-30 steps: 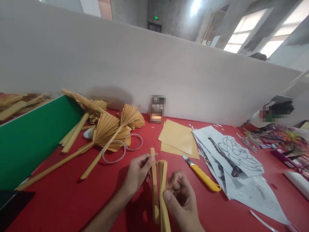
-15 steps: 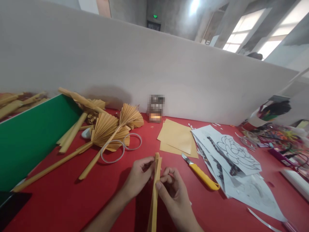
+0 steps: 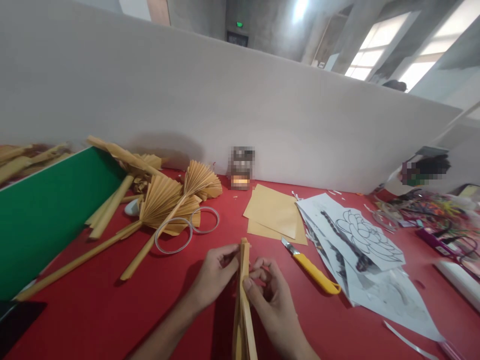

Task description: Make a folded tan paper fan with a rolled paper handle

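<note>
A narrow stack of folded tan paper (image 3: 243,300) stands lengthwise between my hands, its near end running past the bottom of the picture. My left hand (image 3: 219,275) pinches it near the far end, thumb against its left side. On the opposite side, my right hand (image 3: 270,295) grips the pleats lower down, with thumb and curled fingers at the edge. The folds spread apart toward the near end. Right of my hands lies a yellow utility knife (image 3: 317,274) with its blade out. Flat tan paper sheets (image 3: 273,210) lie beyond the hands.
Pleated paper fans (image 3: 161,200) with rolled paper handles and two clear rings (image 3: 173,236) lie at left, beside a green panel (image 3: 56,215). Printed drawings (image 3: 367,240) overlap at right. A white partition (image 3: 225,100) closes the back of the red table (image 3: 112,320).
The near part of the folded paper has fanned wider, with a strip now angled to the right. Both hands keep nearly the same places.
</note>
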Motion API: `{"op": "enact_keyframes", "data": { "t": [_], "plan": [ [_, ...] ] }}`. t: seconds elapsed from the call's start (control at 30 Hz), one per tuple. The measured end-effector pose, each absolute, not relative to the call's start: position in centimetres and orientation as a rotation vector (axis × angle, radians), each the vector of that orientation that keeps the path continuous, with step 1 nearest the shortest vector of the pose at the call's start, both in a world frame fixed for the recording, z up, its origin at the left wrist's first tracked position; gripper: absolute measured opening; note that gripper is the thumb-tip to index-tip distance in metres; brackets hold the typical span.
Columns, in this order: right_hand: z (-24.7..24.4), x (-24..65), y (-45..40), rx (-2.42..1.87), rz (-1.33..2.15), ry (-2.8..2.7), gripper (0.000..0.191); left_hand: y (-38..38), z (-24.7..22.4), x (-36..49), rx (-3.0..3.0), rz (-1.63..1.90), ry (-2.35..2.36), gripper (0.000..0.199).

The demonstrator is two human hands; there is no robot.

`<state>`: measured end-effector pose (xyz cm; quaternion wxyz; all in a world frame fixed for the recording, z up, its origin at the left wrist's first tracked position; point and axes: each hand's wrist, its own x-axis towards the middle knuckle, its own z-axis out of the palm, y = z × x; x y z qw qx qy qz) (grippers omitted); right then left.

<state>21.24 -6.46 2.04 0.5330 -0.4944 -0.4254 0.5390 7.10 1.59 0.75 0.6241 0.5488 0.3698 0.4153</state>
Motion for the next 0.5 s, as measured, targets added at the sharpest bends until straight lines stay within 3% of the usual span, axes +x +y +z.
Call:
{"op": "enact_keyframes", "data": {
  "t": [0.5],
  "plan": [
    [1.91, 21.4, -6.29, -1.223, 1.294, -1.029, 0.037, 1.4, 0.23, 6.84, 1.158, 0.835, 0.805, 0.043]
  ]
}}
